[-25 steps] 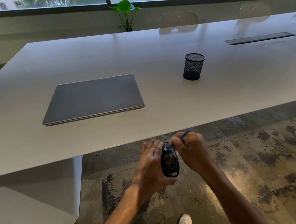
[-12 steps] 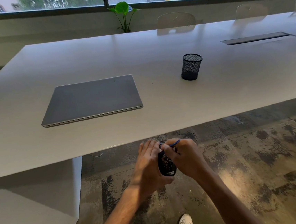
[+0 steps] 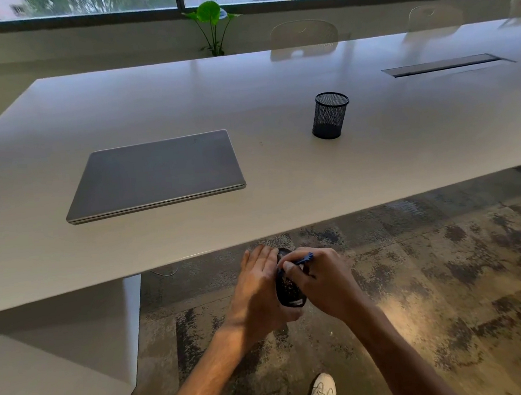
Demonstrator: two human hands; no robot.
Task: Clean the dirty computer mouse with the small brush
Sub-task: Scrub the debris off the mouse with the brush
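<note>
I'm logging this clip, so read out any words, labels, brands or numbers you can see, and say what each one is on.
No text can be read.
Computer mouse, held in the left hand: a pale patch near its lower end, too blurred to read.
Closed laptop: a faint mark near the lid's far edge, too small to read.
Mesh pen cup: no lettering visible.

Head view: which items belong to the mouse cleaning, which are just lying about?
In use: computer mouse in left hand; small brush in right hand.
Idle: closed laptop, mesh pen cup, plant, chairs.
</note>
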